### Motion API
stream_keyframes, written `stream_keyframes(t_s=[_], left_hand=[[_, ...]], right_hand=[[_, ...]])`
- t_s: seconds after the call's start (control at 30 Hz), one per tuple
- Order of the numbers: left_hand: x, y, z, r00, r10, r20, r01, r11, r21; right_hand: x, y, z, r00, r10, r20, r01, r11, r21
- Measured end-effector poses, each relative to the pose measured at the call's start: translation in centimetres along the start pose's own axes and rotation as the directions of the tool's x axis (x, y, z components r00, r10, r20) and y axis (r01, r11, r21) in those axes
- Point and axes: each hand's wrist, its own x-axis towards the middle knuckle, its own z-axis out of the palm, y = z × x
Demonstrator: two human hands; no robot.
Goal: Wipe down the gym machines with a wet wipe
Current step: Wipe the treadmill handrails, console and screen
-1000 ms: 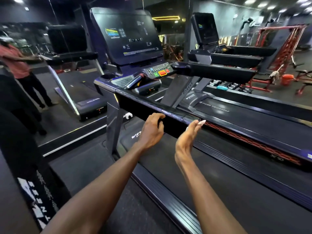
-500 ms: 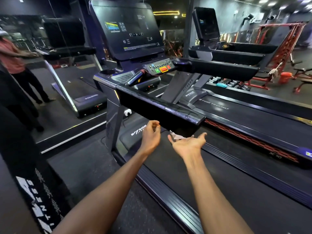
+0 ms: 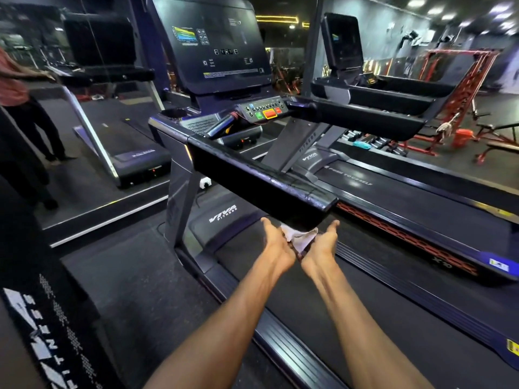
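Black rubber floor (image 3: pixel 134 282), dim gym, mirror wall at left. Row of treadmills; nearest treadmill (image 3: pixel 365 318) fills centre frame, belt running away toward the console (image 3: pixel 213 43), which is upright and lit. Second treadmill to the right, red rack (image 3: pixel 460 88) beyond it.

Left handrail (image 3: pixel 252 167) of nearest treadmill: glossy black, long axis from console end (far, upper left) down to free end (near, lower right). Free end just above and just ahead of both hands. Top face and outer side face in view; underside hidden.

Wipe (image 3: pixel 299 237): white, crumpled, directly beneath rail's free end, between the two hands. Touching rail underside, by the look of it; contact line itself not visible.

Left hand (image 3: pixel 276 245): thumb up toward rail end, fingers hidden behind wipe and palm; pressed against wipe's left side. Whether fingers curl round the wipe: cannot tell. Right hand (image 3: pixel 323 242): palm turned up, thumb raised beside rail end, fingers under the wipe and out of sight; grip likewise cannot be told. Wrists nearly touching. Both hands about equally near the rail end; neither clearly leading.

Judgement: step in hand is rail's end or underside. Next stroke likely along rail's long axis, away from body toward console. Risk: wipe slipping out between palms onto belt.
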Motion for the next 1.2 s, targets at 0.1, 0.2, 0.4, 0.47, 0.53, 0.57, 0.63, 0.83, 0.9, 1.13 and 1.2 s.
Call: stream_keyframes(t_s=[0.1,0.2,0.4,0.47,0.53,0.57,0.63,0.83,0.9,1.13,1.2], left_hand=[[-0.6,0.0,1.3,1.0,0.026,0.006,-0.025,0.986,-0.164],[0.5,0.9,0.9,0.998,0.013,-0.055,-0.029,0.958,-0.286],[-2.5,1.5,2.8,0.997,-0.074,0.006,0.072,0.942,-0.328],[-2.6,2.7,3.2,0.998,-0.068,0.003,0.065,0.942,-0.329],[-2.0,2.9,3.0,0.999,-0.03,-0.039,0.015,0.939,-0.343],[-2.0,2.6,3.2,0.999,-0.01,-0.049,-0.006,0.951,-0.31],[-2.7,2.0,3.6,0.997,0.021,-0.068,-0.035,0.976,-0.214],[-2.3,4.4,3.9,0.989,0.1,-0.106,-0.121,0.968,-0.221],[-1.7,4.0,3.7,0.996,0.057,-0.066,-0.065,0.99,-0.128],[0.5,6.2,1.9,0.997,0.04,-0.068,-0.045,0.996,-0.074],[1.6,5.7,1.4,0.997,0.001,-0.081,-0.009,0.996,-0.091]], right_hand=[[0.7,-1.5,-1.0,0.984,-0.122,-0.133,0.073,0.942,-0.327],[2.1,-3.7,-1.8,0.975,-0.196,-0.102,0.117,0.85,-0.514],[3.1,-9.6,0.6,0.945,-0.327,0.016,0.261,0.722,-0.641],[2.9,-11.2,2.8,0.932,-0.341,0.127,0.333,0.661,-0.673],[2.5,-12.0,5.3,0.912,-0.327,0.248,0.403,0.598,-0.693],[2.2,-12.1,6.4,0.901,-0.314,0.3,0.43,0.548,-0.717],[2.2,-12.0,8.1,0.875,-0.275,0.398,0.477,0.359,-0.802],[2.7,-10.1,10.8,0.85,-0.172,0.499,0.484,-0.12,-0.867],[3.3,-9.3,11.2,0.855,-0.128,0.503,0.471,-0.213,-0.856],[5.3,-8.2,13.6,0.864,-0.084,0.496,0.447,-0.324,-0.834],[5.7,-8.0,14.5,0.866,-0.072,0.494,0.448,-0.324,-0.833]])
